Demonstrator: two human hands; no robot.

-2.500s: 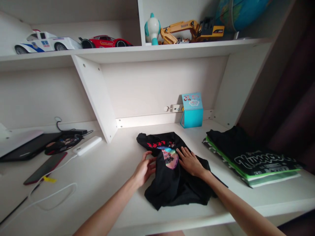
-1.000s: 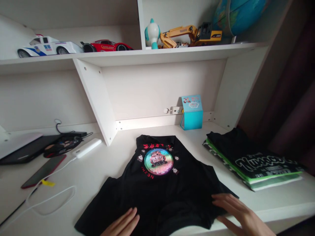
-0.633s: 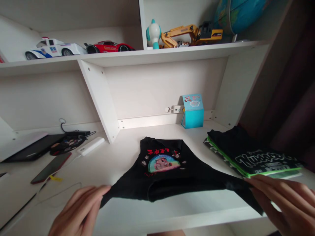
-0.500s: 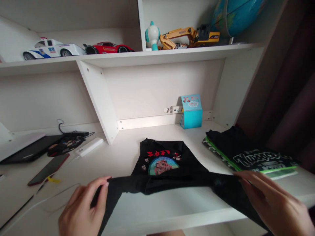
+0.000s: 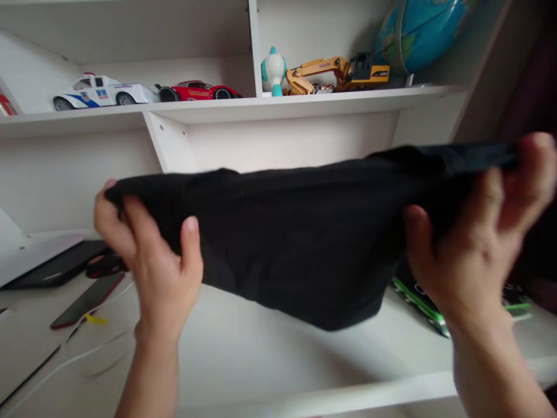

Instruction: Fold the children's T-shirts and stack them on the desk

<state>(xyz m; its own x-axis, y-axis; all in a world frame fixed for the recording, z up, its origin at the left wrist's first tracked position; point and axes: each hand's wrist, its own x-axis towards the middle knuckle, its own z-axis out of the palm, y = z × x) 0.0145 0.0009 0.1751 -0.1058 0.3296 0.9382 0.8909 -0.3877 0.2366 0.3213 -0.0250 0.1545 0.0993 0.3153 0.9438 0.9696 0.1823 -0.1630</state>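
A black shirt [image 5: 296, 238] hangs in the air above the white desk [image 5: 243, 360], stretched between my two hands. On its left end, my left hand [image 5: 152, 249] is closed, fingers behind the cloth and thumb in front. My right hand [image 5: 478, 232], somewhat blurred, grips the other end higher up. The shirt's lower edge sags to a point right of centre. Its printed front cannot be seen from here.
Behind my right hand lies a folded dark garment pile with a green edge [image 5: 422, 307]. A phone [image 5: 87, 302], a white cable [image 5: 82, 360] and a black laptop [image 5: 56, 267] lie at left. Above runs a shelf [image 5: 304, 104] with toy cars, a toy excavator [image 5: 339, 72] and a globe [image 5: 422, 38].
Both hands have risen, lifting the black shirt off the desk. Its printed front has gone out of sight, and the cloth now covers the view of the blue calendar.
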